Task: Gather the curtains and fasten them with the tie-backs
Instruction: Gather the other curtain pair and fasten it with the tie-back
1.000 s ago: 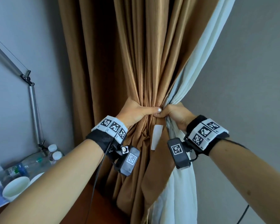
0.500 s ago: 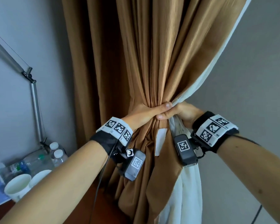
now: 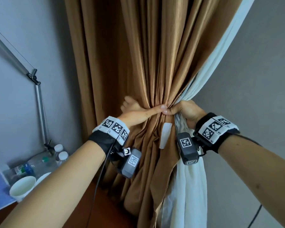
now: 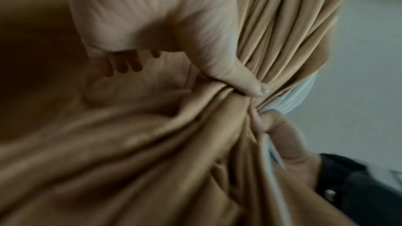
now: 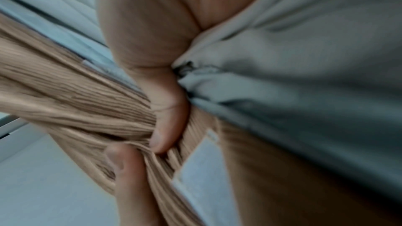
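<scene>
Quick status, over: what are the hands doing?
Right hand grips gathered brown curtain and white lining. Left hand loosening, thumb pressing. No tie-back visible.

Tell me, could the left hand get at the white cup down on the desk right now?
Probably yes. The left hand only presses its thumb on the gathered brown curtain; the right hand grips the bunch. The white cup sits below the left forearm, nothing between.

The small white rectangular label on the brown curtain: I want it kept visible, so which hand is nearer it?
Right. The right hand grips just above the label; the left hand is up-left.
</scene>
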### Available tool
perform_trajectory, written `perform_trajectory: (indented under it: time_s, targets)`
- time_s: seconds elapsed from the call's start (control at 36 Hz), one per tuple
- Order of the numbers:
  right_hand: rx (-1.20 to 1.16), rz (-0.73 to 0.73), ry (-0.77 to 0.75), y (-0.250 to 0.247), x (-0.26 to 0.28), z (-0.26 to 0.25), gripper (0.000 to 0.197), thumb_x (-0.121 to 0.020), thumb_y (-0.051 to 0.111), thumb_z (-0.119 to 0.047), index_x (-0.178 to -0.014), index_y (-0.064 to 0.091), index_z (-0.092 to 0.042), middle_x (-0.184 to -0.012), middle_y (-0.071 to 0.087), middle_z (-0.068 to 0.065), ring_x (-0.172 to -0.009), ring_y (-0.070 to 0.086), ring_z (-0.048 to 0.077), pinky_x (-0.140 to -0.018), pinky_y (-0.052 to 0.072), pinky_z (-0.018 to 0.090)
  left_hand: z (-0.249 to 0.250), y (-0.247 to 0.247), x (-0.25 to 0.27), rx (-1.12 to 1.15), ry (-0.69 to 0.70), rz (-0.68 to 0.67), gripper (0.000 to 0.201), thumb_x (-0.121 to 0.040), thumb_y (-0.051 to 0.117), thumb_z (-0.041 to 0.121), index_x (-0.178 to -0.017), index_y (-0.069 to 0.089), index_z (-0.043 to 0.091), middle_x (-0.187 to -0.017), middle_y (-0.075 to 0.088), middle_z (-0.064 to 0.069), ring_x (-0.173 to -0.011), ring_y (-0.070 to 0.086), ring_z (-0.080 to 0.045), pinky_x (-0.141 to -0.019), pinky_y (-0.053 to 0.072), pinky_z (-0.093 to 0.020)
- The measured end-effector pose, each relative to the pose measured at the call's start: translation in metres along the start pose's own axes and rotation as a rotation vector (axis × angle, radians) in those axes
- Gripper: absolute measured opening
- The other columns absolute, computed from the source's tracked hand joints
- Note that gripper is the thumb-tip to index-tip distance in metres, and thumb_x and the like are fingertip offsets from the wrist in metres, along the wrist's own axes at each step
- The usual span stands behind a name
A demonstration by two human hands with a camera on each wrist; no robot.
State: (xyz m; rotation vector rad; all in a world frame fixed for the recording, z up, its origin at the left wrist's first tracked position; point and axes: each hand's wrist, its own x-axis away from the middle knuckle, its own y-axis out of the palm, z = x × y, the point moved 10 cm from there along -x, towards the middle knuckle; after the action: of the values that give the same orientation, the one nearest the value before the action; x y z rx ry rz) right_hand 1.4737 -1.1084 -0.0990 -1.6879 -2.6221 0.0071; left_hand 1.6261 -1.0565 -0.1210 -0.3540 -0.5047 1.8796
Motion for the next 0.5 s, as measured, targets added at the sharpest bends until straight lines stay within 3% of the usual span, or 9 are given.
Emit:
perform_trajectory:
  time_s: [0.06,0.08,0.14,0.17,0.22,0.28,0.36,0.39,0.5]
  targets:
    - [-0.007,-0.019,0.016,0.002,0.001,0.001,0.031,-0.069,0.067,0.020,-0.091,0.068,-0.001,-0.076,0.075,0.007,-0.082,0.071,0.024,-0.070,0.061,0.031,0.006,-0.019,-0.006,-0.023,0.080,0.098,0.145,-0.042,0.077,0.074,-0.150,0.004,0.010,-0.151,0.019,-0.011,-0.144,0.017,-0.028,-0.118,0.022,-0.039]
    - [-0.007,-0.026,0.022,0.004,0.001,0.001,0.031,-0.068,0.067,0.021,-0.091,0.068,0.000,-0.077,0.075,0.008,-0.084,0.071,0.025,-0.072,0.061,0.033,0.011,-0.023,-0.007,0.003,0.106,0.089,0.151,-0.039,0.082,0.071,-0.151,-0.001,0.012,-0.152,0.017,-0.010,-0.145,0.015,-0.027,-0.120,0.020,-0.040]
    - [-0.003,-0.029,0.044,0.007,0.001,0.003,0.033,-0.067,0.068,0.020,-0.095,0.068,0.002,-0.082,0.075,0.011,-0.088,0.072,0.028,-0.074,0.060,0.035,0.012,-0.015,-0.014,0.147,0.113,-0.041,0.171,-0.027,0.092,0.064,-0.152,-0.014,0.016,-0.158,0.017,-0.007,-0.148,0.018,-0.023,-0.122,0.018,-0.041]
    - [0.000,-0.029,0.061,0.007,0.002,0.004,0.035,-0.067,0.069,0.019,-0.098,0.068,0.003,-0.086,0.075,0.013,-0.091,0.071,0.030,-0.076,0.060,0.036,0.012,-0.007,-0.016,0.218,0.110,-0.118,0.171,-0.027,0.096,0.054,-0.153,-0.013,0.017,-0.158,0.022,-0.005,-0.147,0.022,-0.021,-0.122,0.018,-0.040]
    - [0.007,-0.059,0.094,0.010,0.004,0.006,0.037,-0.067,0.069,0.018,-0.101,0.068,0.003,-0.092,0.075,0.015,-0.092,0.071,0.031,-0.075,0.059,0.036,0.003,0.006,-0.022,0.298,0.102,-0.218,0.158,-0.028,0.099,0.044,-0.155,0.009,0.019,-0.152,0.041,-0.001,-0.141,0.039,-0.017,-0.120,0.025,-0.040]
    - [0.016,-0.123,0.133,0.014,0.008,0.007,0.037,-0.066,0.068,0.016,-0.101,0.068,0.002,-0.092,0.075,0.015,-0.086,0.073,0.028,-0.067,0.060,0.034,0.004,0.009,-0.020,0.334,0.106,-0.247,0.129,-0.036,0.100,0.038,-0.146,0.036,0.015,-0.135,0.060,0.002,-0.127,0.055,-0.011,-0.114,0.037,-0.040]
    - [0.027,-0.209,0.208,0.018,0.012,0.009,0.047,-0.063,0.070,0.008,-0.109,0.066,0.001,-0.094,0.074,0.016,-0.081,0.073,0.027,-0.061,0.059,0.033,0.019,0.015,-0.010,0.395,0.165,-0.331,0.046,-0.065,0.084,0.011,-0.105,0.063,0.017,-0.094,0.076,0.012,-0.090,0.069,0.005,-0.095,0.049,-0.024]
    - [0.022,-0.215,0.224,0.017,0.013,0.010,0.045,-0.066,0.068,0.008,-0.111,0.065,0.002,-0.092,0.074,0.016,-0.078,0.073,0.028,-0.059,0.058,0.034,0.023,0.017,-0.006,0.403,0.171,-0.343,0.038,-0.066,0.082,0.009,-0.099,0.065,0.018,-0.089,0.077,0.013,-0.086,0.069,0.006,-0.092,0.049,-0.023]
    - [0.017,-0.160,0.226,0.010,0.014,0.009,0.028,-0.077,0.064,0.011,-0.104,0.067,0.004,-0.082,0.074,0.016,-0.070,0.073,0.027,-0.055,0.057,0.032,0.027,0.012,-0.004,0.485,0.207,-0.264,0.061,-0.053,0.091,0.016,-0.109,0.067,0.010,-0.108,0.075,-0.004,-0.107,0.069,-0.015,-0.105,0.047,-0.039]
